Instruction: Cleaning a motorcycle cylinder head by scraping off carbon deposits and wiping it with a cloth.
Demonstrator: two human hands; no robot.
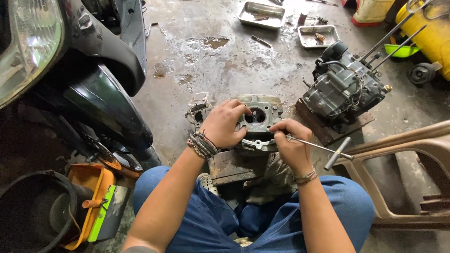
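Observation:
A grey metal cylinder head with round ports rests on a rusty block in front of my knees. My left hand lies over its left side and grips it, with dark bracelets on the wrist. My right hand is closed around the shaft of a T-handle wrench whose tip meets the head's right side; the T-bar sticks out to the right.
An engine block with long studs sits on a wooden board at right. Two metal trays lie on the wet concrete floor. A motorbike's front fills the left, an orange container below it, a plastic chair at right.

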